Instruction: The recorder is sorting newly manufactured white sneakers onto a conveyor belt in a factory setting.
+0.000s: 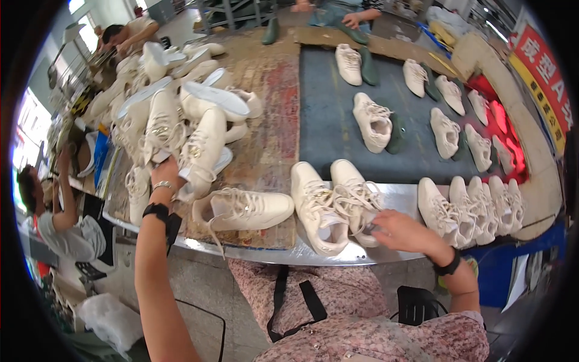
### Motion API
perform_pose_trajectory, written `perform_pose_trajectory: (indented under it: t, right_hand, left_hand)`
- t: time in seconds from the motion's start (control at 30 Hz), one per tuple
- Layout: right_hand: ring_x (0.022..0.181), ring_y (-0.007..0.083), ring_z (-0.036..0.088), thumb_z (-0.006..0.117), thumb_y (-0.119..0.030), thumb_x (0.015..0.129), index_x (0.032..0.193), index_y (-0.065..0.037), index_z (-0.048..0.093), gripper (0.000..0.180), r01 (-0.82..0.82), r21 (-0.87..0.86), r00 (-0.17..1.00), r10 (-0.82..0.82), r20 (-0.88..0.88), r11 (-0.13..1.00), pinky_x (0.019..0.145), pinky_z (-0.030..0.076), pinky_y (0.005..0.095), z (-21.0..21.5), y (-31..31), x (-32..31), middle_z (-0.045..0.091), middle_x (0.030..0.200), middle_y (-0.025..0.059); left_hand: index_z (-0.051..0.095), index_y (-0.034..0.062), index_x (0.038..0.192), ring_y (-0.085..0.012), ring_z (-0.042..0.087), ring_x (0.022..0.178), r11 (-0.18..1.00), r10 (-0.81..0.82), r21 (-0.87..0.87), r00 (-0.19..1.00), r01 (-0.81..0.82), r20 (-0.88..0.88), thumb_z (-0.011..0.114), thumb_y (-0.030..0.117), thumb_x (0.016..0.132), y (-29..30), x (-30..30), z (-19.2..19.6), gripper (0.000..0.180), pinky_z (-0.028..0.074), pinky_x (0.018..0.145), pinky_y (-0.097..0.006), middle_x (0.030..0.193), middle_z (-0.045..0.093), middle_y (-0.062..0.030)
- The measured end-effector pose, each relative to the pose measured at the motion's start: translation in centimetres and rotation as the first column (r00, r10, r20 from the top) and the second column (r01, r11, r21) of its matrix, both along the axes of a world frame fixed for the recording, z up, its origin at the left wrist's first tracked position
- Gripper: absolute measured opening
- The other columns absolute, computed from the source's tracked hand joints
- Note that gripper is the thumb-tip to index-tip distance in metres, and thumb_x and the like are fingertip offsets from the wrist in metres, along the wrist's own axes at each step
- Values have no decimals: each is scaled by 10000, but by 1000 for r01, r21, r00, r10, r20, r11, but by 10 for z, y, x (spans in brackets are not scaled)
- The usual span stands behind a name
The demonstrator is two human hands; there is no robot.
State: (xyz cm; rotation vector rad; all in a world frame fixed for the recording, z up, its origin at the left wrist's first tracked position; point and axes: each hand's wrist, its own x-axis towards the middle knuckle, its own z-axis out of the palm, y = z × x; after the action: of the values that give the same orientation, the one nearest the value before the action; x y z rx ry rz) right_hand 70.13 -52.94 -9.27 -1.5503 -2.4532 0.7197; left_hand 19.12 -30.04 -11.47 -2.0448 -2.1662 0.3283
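My left hand (pixel 167 173) reaches into the heap at the left and grips a cream lace-up sneaker (pixel 161 123) at its heel opening; the fingertips are partly hidden. My right hand (pixel 403 230) is closed at the heel of another cream sneaker (pixel 356 192) standing toe-away at the table's near edge. Touching its left side is a matching sneaker (pixel 313 205), heel toward me. A further sneaker (pixel 250 209) lies between my hands, toe pointing right, one lace hanging over the edge.
Cream sneakers with pale soles (pixel 214 99) are heaped on the worn board (pixel 271 102). A dark conveyor belt (pixel 329 78) carries sneakers and green shoe lasts (pixel 369 66) toward a red glow. Several sneakers (pixel 437 208) line the metal edge at right. Other people work at the left and far side.
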Motion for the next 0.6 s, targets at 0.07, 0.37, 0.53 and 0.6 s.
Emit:
perform_pose_trajectory:
  t: [0.07, 0.37, 0.53, 0.6]
  right_hand:
    - [679, 305, 583, 614, -227, 796, 826, 0, 628, 230, 210, 275, 978, -201, -61, 938, 601, 481, 363, -20, -7, -17, 579, 744, 138]
    - [652, 280, 566, 680, -278, 722, 709, 9, 591, 301, 290, 506, 938, -347, 19, 813, 538, 472, 356, -23, -26, -53, 556, 722, 133]
    - [656, 288, 558, 658, -330, 756, 712, 26, 603, 362, 454, 377, 858, -510, 59, 807, 614, 473, 377, -23, -30, -64, 543, 651, 153]
    - [691, 325, 568, 615, -379, 791, 720, 45, 610, 430, 483, 273, 852, -519, 75, 832, 668, 469, 420, -28, -34, -61, 565, 662, 192]
  left_hand:
    - [488, 15, 1071, -303, 632, 906, 1000, 12, 1, 1000, -12, -6, 720, 247, 627, 1, 4, 0, 552, 505, 777, -408, 946, 645, -185]
    - [436, 27, 1120, -304, 617, 934, 994, 73, -74, 996, -77, -58, 765, 260, 612, 6, -2, -4, 649, 491, 820, -390, 999, 626, -185]
    - [460, 36, 1078, -319, 618, 914, 998, 64, 6, 996, -64, -62, 763, 281, 600, 9, -33, -27, 617, 501, 765, -398, 966, 631, -182]
    - [461, 35, 1084, -314, 618, 912, 998, 55, -25, 998, -56, -35, 765, 283, 596, 10, -21, -21, 626, 500, 770, -395, 979, 628, -178]
